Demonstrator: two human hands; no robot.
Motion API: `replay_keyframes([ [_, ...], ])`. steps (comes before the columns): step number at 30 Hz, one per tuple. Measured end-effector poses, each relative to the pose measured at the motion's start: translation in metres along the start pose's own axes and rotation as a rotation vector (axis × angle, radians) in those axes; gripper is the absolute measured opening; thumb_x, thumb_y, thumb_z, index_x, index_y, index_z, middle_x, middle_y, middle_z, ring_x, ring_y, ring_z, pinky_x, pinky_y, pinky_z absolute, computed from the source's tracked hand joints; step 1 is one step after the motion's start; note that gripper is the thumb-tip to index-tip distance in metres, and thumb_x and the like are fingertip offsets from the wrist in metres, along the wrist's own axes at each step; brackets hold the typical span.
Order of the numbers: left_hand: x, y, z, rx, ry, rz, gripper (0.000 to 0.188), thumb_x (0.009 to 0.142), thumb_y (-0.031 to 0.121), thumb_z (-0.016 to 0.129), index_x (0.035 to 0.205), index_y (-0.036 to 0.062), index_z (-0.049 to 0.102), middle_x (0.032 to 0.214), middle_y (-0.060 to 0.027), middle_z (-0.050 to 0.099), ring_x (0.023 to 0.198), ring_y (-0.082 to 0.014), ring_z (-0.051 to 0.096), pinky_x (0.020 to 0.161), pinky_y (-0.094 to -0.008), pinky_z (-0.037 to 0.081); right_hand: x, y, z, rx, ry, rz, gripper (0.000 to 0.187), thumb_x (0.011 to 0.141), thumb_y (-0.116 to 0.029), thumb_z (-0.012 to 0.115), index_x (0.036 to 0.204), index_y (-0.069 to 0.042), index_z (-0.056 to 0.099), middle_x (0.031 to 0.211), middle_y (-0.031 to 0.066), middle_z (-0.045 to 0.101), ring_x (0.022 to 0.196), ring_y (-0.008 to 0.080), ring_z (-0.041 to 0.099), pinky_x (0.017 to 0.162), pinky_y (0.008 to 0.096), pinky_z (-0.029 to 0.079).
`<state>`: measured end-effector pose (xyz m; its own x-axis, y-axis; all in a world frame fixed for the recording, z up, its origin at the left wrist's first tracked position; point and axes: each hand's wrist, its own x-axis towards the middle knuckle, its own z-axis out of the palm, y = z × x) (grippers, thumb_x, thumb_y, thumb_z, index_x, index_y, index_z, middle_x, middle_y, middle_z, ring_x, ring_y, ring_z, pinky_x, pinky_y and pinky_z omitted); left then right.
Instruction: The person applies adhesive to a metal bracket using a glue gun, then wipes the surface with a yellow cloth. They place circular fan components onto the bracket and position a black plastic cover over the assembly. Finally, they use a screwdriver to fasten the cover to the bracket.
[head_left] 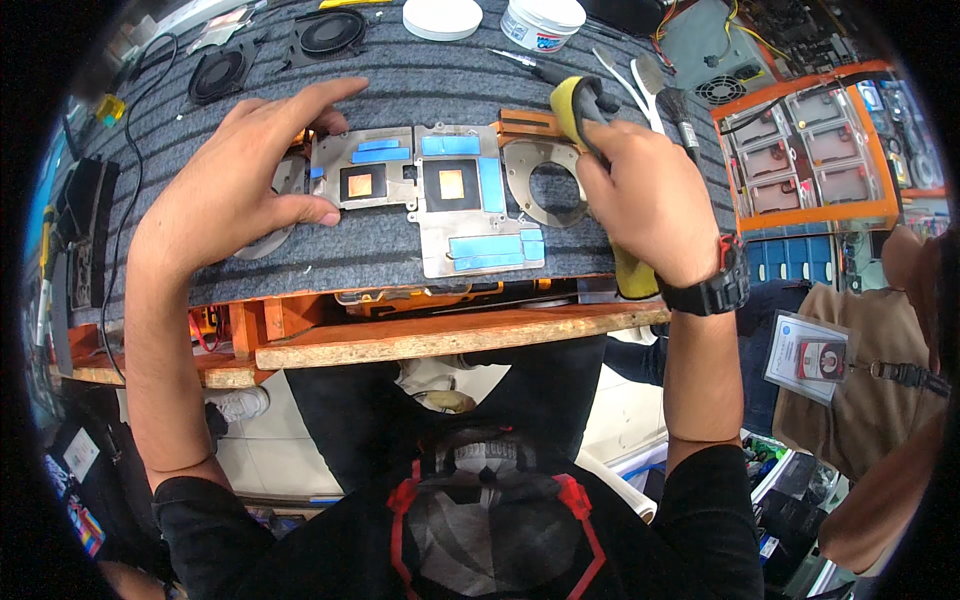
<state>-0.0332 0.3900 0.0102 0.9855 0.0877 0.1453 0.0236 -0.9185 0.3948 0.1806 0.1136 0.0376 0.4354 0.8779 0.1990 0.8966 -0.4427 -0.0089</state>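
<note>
A flat metal laptop heatsink [440, 228] lies on the grey ribbed mat, with two copper squares framed in black and several blue thermal pads. Round fan openings sit at both its ends. My left hand [245, 175] grips its left end, thumb at the near edge and a fingertip at the far edge, the index finger stretched out above. In my right hand [650, 190] is a bunched yellow-and-grey cloth [570, 108], held beside the heatsink's right end. Part of the cloth hangs below that hand, and my fingers hide its middle.
Two black fans [222, 72], a white lid [442, 18] and a white tub [542, 22] stand at the back. Brushes [650, 75] lie beyond my right hand. An orange-framed compartment box [810, 150] sits at right, near another person [850, 340]. The wooden bench edge [450, 340] runs in front.
</note>
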Motion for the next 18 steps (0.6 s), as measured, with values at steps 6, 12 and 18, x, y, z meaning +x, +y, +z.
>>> replay_keyframes([
  [6, -0.001, -0.002, 0.001, 0.025, 0.015, 0.004, 0.103, 0.065, 0.025, 0.089, 0.157, 0.0189, 0.043, 0.130, -0.0095, 0.067, 0.119, -0.0323, 0.059, 0.108, -0.0442, 0.045, -0.004, 0.003, -0.003, -0.024, -0.033, 0.026, 0.028, 0.093, -0.022, 0.062, 0.112, -0.006, 0.075, 0.087, 0.0196, 0.071, 0.080, 0.0393, 0.071, 0.073, 0.0496, 0.058],
  [12, 0.000, -0.003, 0.002, 0.017, 0.011, 0.013, 0.104, 0.065, 0.025, 0.090, 0.157, 0.0186, 0.042, 0.130, -0.0093, 0.068, 0.119, -0.0319, 0.060, 0.108, -0.0443, 0.046, -0.009, 0.004, -0.001, -0.033, -0.076, -0.024, 0.028, 0.091, -0.020, 0.062, 0.112, -0.006, 0.075, 0.089, 0.0183, 0.071, 0.081, 0.0393, 0.070, 0.072, 0.0498, 0.057],
  [18, 0.001, -0.003, 0.000, 0.030, 0.014, 0.048, 0.104, 0.064, 0.023, 0.090, 0.157, 0.0179, 0.042, 0.129, -0.0097, 0.068, 0.119, -0.0324, 0.059, 0.107, -0.0441, 0.047, -0.013, -0.007, 0.002, 0.083, -0.077, -0.172, 0.026, 0.089, -0.020, 0.065, 0.110, -0.008, 0.075, 0.092, 0.0177, 0.071, 0.076, 0.0387, 0.070, 0.069, 0.0492, 0.058],
])
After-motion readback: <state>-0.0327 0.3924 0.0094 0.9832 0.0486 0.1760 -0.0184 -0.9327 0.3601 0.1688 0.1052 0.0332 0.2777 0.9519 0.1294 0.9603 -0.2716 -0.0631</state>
